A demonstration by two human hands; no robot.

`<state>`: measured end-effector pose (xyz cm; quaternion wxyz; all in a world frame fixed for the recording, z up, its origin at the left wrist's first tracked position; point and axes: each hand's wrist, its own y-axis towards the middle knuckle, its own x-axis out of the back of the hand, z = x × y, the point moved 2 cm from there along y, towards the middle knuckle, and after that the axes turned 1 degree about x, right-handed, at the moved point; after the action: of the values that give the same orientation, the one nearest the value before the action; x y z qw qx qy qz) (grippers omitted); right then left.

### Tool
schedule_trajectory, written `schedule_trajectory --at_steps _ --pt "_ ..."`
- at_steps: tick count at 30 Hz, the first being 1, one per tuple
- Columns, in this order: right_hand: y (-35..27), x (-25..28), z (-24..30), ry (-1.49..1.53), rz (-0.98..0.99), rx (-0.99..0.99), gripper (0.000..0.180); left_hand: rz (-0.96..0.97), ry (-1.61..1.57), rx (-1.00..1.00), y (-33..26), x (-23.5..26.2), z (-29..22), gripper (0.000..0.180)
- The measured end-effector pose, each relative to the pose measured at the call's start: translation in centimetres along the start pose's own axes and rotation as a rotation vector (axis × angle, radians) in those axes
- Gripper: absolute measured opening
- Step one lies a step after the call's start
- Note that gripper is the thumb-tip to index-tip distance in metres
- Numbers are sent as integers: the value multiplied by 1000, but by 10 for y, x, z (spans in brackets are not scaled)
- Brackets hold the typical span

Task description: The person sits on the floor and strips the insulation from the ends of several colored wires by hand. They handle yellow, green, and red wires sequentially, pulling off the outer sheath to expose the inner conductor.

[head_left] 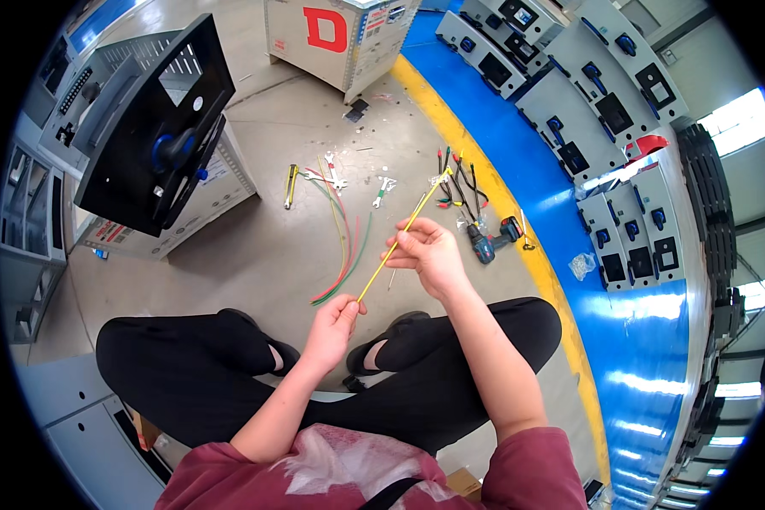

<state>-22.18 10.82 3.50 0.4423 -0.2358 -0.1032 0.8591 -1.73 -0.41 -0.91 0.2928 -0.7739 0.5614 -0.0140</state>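
I sit cross-legged on a grey concrete floor (pixel 255 255). A thin yellow wire (pixel 381 270) runs taut and slanting between my two hands. My left hand (pixel 336 321) pinches its lower end just above my knees. My right hand (pixel 429 251) grips the wire higher up, and the free upper end reaches past it toward a white fitting (pixel 440 178). On the floor beyond lie red and green wires (pixel 346 251).
Wrenches (pixel 384 189), a yellow-handled tool (pixel 291 184), a bundle of cables (pixel 461 189) and a cordless drill (pixel 491 240) lie on the floor ahead. An open black cabinet door (pixel 157 127) stands at left. Grey panels (pixel 569 102) line the blue strip (pixel 637 340) at right.
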Motion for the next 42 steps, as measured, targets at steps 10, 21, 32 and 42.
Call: schedule_trajectory --at_steps 10,21,32,42 --pt "-5 42 55 90 -192 193 26 -96 408 -171 -17 -16 -20 19" --pt "-11 12 37 25 -139 140 32 -279 805 -432 -23 -10 -30 14" --pt "-23 50 67 275 -97 244 21 364 -317 100 -14 -1 -12 22" --pt "-26 -2 37 -5 -26 164 19 328 -78 -2 -22 -20 -28 29"
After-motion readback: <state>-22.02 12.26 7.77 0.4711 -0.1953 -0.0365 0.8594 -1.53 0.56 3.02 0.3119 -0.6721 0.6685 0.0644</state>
